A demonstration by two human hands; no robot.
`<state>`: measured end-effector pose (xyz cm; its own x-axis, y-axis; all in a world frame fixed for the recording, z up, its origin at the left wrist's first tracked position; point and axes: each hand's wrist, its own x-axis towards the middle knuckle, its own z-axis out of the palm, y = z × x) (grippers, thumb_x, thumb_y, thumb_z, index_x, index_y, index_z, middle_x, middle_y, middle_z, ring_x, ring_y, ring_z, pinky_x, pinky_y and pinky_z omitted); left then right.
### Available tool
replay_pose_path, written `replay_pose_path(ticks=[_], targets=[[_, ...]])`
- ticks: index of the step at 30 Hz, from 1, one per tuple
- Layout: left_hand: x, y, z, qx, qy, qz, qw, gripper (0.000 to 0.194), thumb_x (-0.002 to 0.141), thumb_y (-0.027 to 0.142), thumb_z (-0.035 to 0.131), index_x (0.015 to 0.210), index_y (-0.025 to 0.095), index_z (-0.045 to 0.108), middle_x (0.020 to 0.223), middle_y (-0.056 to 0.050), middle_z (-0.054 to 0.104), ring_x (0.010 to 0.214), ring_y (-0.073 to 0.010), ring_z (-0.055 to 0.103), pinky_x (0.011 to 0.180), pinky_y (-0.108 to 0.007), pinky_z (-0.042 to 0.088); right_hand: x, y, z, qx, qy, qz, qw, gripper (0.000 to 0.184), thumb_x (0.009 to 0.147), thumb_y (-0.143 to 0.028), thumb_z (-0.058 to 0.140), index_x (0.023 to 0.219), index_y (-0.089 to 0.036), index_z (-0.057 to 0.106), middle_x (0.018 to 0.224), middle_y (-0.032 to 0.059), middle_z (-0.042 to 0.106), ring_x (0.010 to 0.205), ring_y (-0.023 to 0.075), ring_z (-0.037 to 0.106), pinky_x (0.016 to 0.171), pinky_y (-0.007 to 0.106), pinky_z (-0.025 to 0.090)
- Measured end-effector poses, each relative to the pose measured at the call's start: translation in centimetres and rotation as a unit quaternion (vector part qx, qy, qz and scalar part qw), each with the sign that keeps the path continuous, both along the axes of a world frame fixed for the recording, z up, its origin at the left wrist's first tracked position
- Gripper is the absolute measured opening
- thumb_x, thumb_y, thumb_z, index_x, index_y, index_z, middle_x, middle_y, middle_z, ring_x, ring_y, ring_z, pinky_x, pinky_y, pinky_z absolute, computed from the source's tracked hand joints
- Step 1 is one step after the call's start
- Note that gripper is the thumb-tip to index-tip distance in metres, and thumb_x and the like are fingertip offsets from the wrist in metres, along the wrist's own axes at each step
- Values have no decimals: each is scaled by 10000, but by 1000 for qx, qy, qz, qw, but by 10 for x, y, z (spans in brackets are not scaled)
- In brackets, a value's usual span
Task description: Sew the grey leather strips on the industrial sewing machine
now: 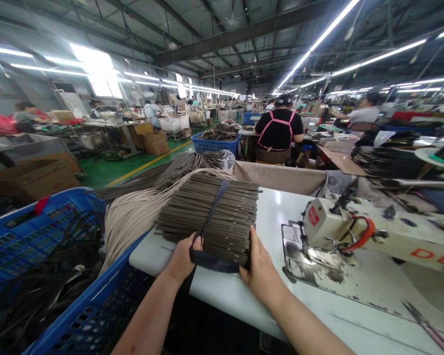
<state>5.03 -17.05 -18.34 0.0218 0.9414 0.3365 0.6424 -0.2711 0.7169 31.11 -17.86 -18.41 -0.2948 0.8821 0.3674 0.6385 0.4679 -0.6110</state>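
A thick bundle of dark olive-brown strips (pixel 222 217) lies on the white sewing table (pixel 277 207), its cut ends facing right. Around it runs a dark fabric band (pixel 215 204), which loops along the near side. At the bundle's near left corner, my left hand (pixel 183 259) is closed, pinching this band between thumb and fingers. My right hand (pixel 258 268) presses against the right end of the bundle, fingers along the strip ends and thumb by the near part of the band.
Right of the bundle stands a sewing machine (pixel 329 222); scissors (pixel 425 323) lie near the right edge. Beige strips (pixel 133 222) drape over a blue basket (pixel 81 310) holding dark straps. A person (pixel 279 130) sits ahead, beside another blue basket (pixel 214 144).
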Motion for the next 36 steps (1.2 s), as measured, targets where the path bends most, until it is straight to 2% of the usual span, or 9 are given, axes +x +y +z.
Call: replay_pose_path(ticks=[8,12,15,18,21,24,28,31,36], targets=[[54,-20,1,2,74,-53,996,308,1028,296,320,983,198,608,821,-82,714,756,-242,686,726,-342,497,27,0,11,-48,40,30,998,1076,802,-73,649,1656,-296,33,1572,165,414,1448,280,444,1190,520,398],[50,-15,4,-7,34,-99,994,303,1035,315,342,912,211,598,804,-56,694,756,-217,662,727,-316,476,31,0,8,-59,39,20,997,1076,809,-104,663,1652,-310,26,1564,151,426,1454,276,433,1190,512,395],[44,-15,-2,-36,-32,-78,996,346,1050,373,338,848,215,571,752,-33,656,693,-192,624,676,-295,460,38,-4,13,-57,-2,16,998,1085,799,-116,679,1651,-300,33,1550,153,424,1436,292,448,1180,515,409],[44,-19,-8,-63,-98,-16,993,399,1060,447,329,838,215,567,729,-27,648,652,-182,610,640,-288,456,42,-11,31,16,-50,-27,998,898,882,-216,666,1631,-265,173,1511,158,449,1398,318,474,1154,530,440],[48,-23,-10,-75,-109,33,991,394,1049,462,364,818,222,573,692,-16,639,633,-181,610,644,-289,455,32,-16,59,134,-70,-52,987,527,995,-288,563,1501,-227,429,1352,146,557,1262,312,558,1075,512,500],[51,-24,-8,-74,-107,44,991,379,1042,451,383,808,226,579,682,-11,640,636,-183,614,661,-292,462,9,-13,84,181,-102,6,978,339,1033,-227,494,1363,-197,565,1208,128,613,1111,277,596,982,466,532],[51,-24,-4,-67,-122,40,989,422,1050,470,357,782,228,574,685,-16,647,635,-187,609,648,-297,462,-28,6,103,185,-206,129,952,405,1005,-117,541,1401,-197,564,1247,111,597,1086,249,580,963,412,516],[52,-25,-2,-47,-126,48,990,428,1049,466,350,765,230,565,680,-15,647,645,-193,611,646,-303,462,-48,19,110,196,-289,190,918,322,992,-161,626,1311,-204,622,1247,96,583,1064,247,574,943,397,497],[52,-27,0,-23,-164,45,985,450,1061,484,321,771,234,557,645,-8,635,605,-188,604,626,-298,482,-62,29,111,243,-345,209,882,46,987,-219,662,1006,-179,651,1090,75,597,948,246,557,818,393,482]])
